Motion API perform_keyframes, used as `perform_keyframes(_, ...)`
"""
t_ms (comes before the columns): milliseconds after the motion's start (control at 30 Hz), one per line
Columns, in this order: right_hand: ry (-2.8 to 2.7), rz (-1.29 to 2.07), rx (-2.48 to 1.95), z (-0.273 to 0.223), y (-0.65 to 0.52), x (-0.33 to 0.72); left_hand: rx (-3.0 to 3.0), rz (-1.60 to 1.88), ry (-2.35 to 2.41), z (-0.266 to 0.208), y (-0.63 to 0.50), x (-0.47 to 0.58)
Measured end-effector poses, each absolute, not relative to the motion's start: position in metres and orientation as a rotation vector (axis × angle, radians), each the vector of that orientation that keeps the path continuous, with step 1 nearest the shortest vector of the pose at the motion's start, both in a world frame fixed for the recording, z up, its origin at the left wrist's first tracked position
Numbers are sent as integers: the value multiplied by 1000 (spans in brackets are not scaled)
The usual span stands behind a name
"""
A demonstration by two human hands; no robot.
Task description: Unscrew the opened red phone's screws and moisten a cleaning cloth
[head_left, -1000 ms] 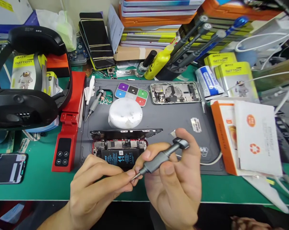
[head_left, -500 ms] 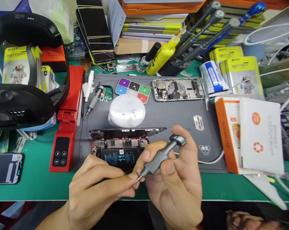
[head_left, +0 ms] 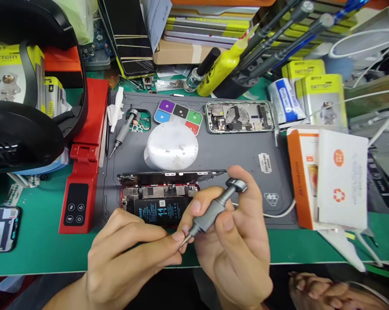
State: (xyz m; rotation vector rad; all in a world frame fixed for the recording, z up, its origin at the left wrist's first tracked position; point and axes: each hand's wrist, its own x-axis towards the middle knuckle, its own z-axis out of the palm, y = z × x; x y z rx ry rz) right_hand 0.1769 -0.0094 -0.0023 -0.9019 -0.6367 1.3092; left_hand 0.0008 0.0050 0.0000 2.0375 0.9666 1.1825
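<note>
My right hand (head_left: 236, 245) holds a grey precision screwdriver (head_left: 210, 214), tip pointing down and left, with a finger against its round end cap. At the tip, my left hand (head_left: 126, 254) is closed in a pinch. Whatever is between those fingertips is hidden or too small to make out. Just beyond both hands lies an opened red phone (head_left: 162, 211) with its black battery bared, its lower right part covered by my hands. Its screen (head_left: 171, 176) stands raised along the far edge, in front of a white round object (head_left: 171, 146).
On the grey mat (head_left: 233, 150) are another screwdriver (head_left: 123, 133), a coloured tray (head_left: 178, 113) and an opened phone housing (head_left: 239, 116). A red device (head_left: 76, 189) and black headset (head_left: 23, 133) stand left, boxes (head_left: 343, 181) right. Another person's hands (head_left: 317, 288) show at lower right.
The view has shifted slightly, so things on the left sit nearer the frame's edge. My hands keep nearly the same hold on the screwdriver; more of the other person's hands shows.
</note>
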Motion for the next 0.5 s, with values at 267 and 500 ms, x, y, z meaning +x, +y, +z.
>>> perform_keyframes(267,-638,1307,-919,-5,-10,178,2039,1164,994,-1,6,0)
perform_keyframes(500,-607,1333,-932,-1,-10,175,2069,1113,944,2,10,-4)
